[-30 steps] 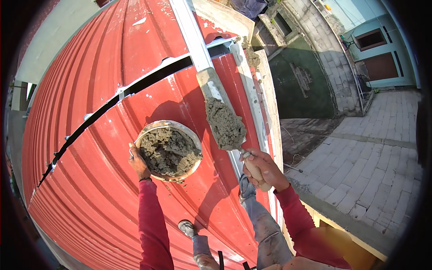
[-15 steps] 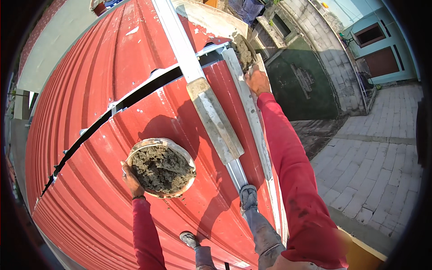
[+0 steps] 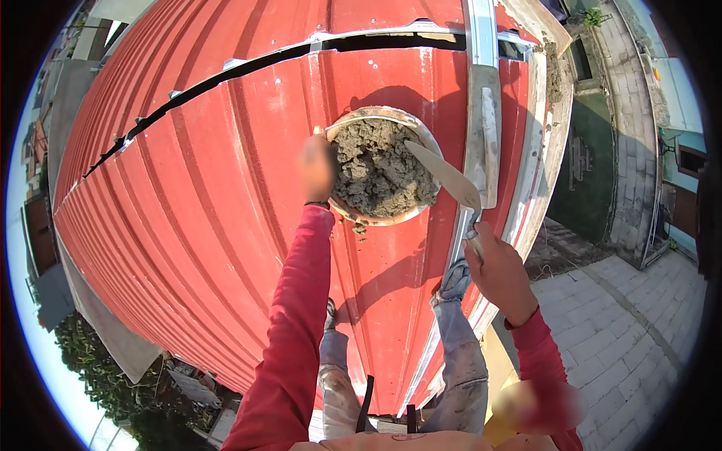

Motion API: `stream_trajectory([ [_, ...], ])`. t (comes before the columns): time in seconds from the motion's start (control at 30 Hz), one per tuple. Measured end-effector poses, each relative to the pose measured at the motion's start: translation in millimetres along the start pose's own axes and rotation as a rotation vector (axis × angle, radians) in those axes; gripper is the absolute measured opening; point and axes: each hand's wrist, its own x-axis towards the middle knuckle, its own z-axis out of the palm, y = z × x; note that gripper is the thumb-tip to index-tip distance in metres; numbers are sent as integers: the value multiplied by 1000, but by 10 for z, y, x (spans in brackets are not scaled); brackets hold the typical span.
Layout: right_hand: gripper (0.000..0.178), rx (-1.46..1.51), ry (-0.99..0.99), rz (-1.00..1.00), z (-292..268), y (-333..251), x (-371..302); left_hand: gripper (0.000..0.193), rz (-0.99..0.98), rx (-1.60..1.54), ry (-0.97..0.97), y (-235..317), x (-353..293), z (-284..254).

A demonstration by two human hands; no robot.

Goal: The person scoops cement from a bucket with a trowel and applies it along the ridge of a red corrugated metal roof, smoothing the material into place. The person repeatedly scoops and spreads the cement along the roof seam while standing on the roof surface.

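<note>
A round bucket [image 3: 387, 113] rests on the red metal roof [image 3: 199, 195], holding grey wet mortar [image 3: 368, 169]. My left hand [image 3: 319, 169] is closed on the bucket's left rim, partly blurred. In my right hand [image 3: 500, 274], wrapped round its handle, is a pointed trowel [image 3: 451, 180]. Its blade reaches over the bucket's right rim, and the tip touches the mortar. A few crumbs of mortar [image 3: 359, 228] lie on the roof just below the bucket.
Right of the bucket, a grey-stained board [image 3: 483, 135] lies along a metal channel [image 3: 481, 34]. A dark gap [image 3: 361, 43] crosses the roof beyond the bucket. Along the right edge runs a narrow wall top [image 3: 556, 135], with a paved yard [image 3: 602, 323] far below. My feet stand on the roof.
My right hand has come back from the mortar on the wall top to the bucket, and the trowel now shows. The view has turned; my left hand stays on the rim.
</note>
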Motion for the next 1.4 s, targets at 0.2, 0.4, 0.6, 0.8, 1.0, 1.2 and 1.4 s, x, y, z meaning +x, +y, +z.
stream_trajectory([
  [0.2, 30, 109, -60, 114, 850, -585, 570, 46, 31, -77, 25, -21, 37, -122],
  [0.4, 32, 279, 140, 18, 1956, -284, 513, 49, -46, 23, 10, 94, -20, -58],
  [0.6, 25, 1056, -128, 570, 1762, -961, 517, 52, 20, 62, 34, 100, -1, -226],
  [0.8, 22, 1218, -91, 459, 1702, -761, 821, 51, 30, 16, 2, 28, 46, -35],
  [1.0, 22, 1435, -268, 565, 1398, -581, 400, 53, -6, 70, 5, 20, 55, -59],
  [1.2, 25, 1525, -342, 490, 898, -370, -38, 59, -65, -35, -67, -171, 142, -180],
  [1.4, 26, 1652, -215, 380, -234, 270, -24, 51, -88, -4, 2, 143, -58, -74],
])
